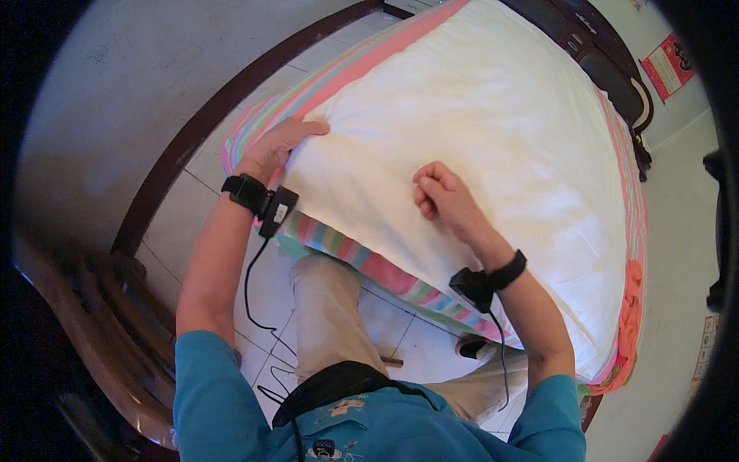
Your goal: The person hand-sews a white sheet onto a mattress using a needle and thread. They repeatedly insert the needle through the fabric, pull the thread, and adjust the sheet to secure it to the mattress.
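Observation:
A white quilt or sheet (491, 115) covers the top of a bed before me, slightly wrinkled. Striped pink, green and blue bedding (381, 271) shows below its edges. My left hand (283, 141) rests at the bed's near left corner, its thumb on the white fabric and its fingers partly hidden over the edge; I cannot tell whether they grip it. Over the white fabric nearer the middle is my right hand (441, 199), fingers curled in with nothing visible in them. Both wrists wear black straps with small cabled devices.
A dark headboard (606, 63) stands at the far right end. At the lower left is a wooden chair or bench (98, 358). An orange cloth (629, 329) lies along the bed's right edge. Tiled floor (179, 219) and a wall with dark skirting (190, 115) are on the left.

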`<state>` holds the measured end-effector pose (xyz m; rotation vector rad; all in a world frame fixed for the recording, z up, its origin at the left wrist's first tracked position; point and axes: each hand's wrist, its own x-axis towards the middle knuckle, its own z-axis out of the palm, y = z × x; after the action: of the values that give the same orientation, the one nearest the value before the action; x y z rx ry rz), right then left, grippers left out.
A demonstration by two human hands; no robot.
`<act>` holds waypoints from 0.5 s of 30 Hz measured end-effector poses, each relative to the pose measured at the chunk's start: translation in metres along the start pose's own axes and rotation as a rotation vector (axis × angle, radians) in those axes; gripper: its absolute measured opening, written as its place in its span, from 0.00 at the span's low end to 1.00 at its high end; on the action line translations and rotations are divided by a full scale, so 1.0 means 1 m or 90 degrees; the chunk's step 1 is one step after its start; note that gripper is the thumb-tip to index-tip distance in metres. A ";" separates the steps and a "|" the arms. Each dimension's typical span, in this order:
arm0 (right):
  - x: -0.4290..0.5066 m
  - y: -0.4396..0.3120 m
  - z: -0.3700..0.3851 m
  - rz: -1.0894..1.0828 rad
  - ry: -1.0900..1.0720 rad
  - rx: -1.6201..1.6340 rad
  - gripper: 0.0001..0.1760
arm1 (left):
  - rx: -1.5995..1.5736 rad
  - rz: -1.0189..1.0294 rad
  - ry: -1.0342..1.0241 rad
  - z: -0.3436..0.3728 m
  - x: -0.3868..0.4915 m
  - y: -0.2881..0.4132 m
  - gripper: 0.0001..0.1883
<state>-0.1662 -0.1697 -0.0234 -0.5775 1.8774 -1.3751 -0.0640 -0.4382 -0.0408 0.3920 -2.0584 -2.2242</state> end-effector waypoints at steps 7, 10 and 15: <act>0.008 0.008 -0.008 -0.074 -0.048 -0.048 0.05 | -0.049 -0.145 -0.032 -0.011 0.028 -0.013 0.25; 0.009 -0.003 -0.007 -0.148 -0.027 -0.139 0.06 | -0.082 -0.188 -0.103 -0.013 0.029 -0.015 0.27; 0.008 -0.019 0.002 -0.183 -0.026 -0.227 0.08 | -0.114 -0.203 -0.174 -0.009 0.019 -0.006 0.27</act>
<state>-0.1709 -0.1833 -0.0085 -1.0798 2.0817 -1.1918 -0.0794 -0.4505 -0.0501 0.4509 -2.0128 -2.7641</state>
